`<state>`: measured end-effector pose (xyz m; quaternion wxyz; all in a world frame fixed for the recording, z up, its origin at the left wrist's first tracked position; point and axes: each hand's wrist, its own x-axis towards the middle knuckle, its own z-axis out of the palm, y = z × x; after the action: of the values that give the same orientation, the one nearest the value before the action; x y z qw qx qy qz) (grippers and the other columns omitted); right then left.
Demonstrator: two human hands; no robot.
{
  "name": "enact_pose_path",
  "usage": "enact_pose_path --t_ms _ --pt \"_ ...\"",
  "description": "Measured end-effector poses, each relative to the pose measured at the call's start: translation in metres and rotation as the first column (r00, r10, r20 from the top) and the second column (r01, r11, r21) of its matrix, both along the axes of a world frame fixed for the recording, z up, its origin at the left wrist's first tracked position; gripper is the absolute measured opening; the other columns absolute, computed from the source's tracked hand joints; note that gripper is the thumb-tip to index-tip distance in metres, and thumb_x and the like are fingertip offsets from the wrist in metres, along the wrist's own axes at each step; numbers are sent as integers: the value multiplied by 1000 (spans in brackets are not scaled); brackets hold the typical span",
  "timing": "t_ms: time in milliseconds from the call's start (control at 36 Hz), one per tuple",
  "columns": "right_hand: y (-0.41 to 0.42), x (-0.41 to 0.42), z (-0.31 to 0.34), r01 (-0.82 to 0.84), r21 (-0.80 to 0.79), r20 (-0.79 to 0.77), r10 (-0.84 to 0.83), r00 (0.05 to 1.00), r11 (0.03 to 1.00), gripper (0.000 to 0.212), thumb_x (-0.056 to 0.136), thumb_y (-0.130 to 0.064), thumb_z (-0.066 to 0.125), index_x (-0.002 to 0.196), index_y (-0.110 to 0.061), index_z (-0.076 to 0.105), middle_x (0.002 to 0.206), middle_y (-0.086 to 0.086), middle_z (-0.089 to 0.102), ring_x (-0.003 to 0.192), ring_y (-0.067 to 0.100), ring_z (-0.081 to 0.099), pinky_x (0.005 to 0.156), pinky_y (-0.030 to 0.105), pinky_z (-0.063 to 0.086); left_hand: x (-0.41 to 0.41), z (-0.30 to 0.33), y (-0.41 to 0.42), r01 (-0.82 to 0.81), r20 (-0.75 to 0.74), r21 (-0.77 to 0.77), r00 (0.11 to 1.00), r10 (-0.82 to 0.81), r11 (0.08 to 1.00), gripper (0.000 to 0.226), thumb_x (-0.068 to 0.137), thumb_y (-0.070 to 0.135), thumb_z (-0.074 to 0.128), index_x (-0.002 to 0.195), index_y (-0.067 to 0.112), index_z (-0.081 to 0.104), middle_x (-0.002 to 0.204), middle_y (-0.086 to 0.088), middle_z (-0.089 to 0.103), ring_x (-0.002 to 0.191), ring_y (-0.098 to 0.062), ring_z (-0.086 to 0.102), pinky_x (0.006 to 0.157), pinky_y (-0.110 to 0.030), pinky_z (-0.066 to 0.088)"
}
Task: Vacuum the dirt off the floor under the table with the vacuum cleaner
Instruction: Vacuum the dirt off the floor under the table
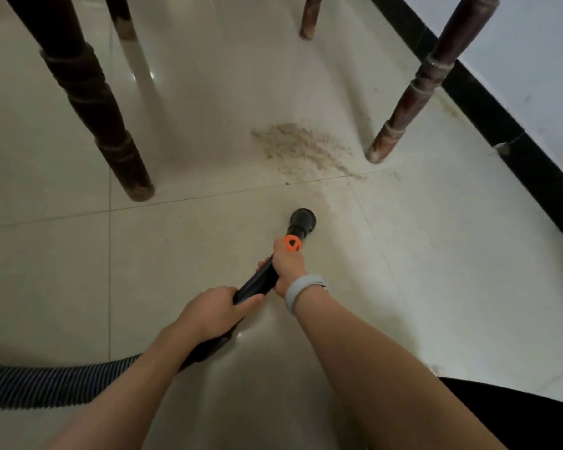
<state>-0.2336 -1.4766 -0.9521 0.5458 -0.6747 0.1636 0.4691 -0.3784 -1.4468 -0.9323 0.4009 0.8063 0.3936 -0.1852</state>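
A patch of brownish dirt (301, 149) lies on the pale tiled floor between two dark table legs. The black vacuum wand (260, 280) points toward it, and its round nozzle (303, 219) sits on the tile a short way in front of the dirt. An orange ring (292, 244) circles the wand just behind the nozzle. My right hand (286, 266) grips the wand right behind that ring, a grey band on the wrist. My left hand (213, 311) holds the wand lower down, where it joins the ribbed hose (56, 383).
A thick dark turned table leg (88, 102) stands at the left and another (413, 92) at the right, close to the dirt. Two thinner legs (309, 17) stand further back. A black skirting board (501, 125) and white wall run along the right. Dust streaks line the skirting.
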Motion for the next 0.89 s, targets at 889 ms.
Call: enact_pose_path --t_ms 889 --pt "5 134 25 -171 -23 -101 168 981 985 49 100 -33 35 144 -12 32 146 11 40 131 29 44 106 44 40 144 56 35 83 -291 -64 952 -98 994 55 89 64 43 103 14 62 84 -3 69 67 -16 62 71 -27 48"
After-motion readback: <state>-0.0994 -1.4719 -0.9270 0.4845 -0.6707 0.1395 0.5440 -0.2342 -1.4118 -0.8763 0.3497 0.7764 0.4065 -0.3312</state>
